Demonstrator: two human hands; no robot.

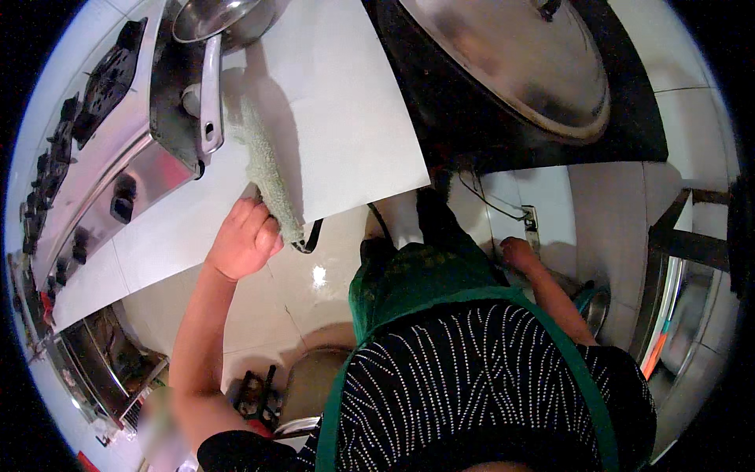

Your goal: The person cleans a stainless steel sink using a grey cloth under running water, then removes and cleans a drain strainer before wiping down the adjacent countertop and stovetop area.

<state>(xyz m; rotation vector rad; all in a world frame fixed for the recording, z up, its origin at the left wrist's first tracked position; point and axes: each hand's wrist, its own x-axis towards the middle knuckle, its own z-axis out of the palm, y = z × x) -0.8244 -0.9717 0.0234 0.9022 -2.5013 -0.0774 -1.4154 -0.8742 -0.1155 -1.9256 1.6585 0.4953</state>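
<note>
My left hand point(245, 239) is closed in a fist at the front edge of a white worktop point(348, 130). It grips a long, pale green fuzzy cloth point(265, 159), whose far part lies across the top. A dark strap or loop point(312, 236) shows at the cloth's near end; what it belongs to is unclear. Beyond the cloth stands a metal saucepan point(253, 26), its handle point(211, 100) pointing towards me. My right hand point(519, 253) hangs low at my side with its fingers curled. Whether it holds anything is hidden.
On the left is a steel gas stove point(141, 171) with black knobs and grates. A large metal lid point(519, 65) covers the black stove point(472, 130) at upper right. A wall socket point(529, 218) has a cable. A round stool point(315, 383) stands on the floor behind my left arm.
</note>
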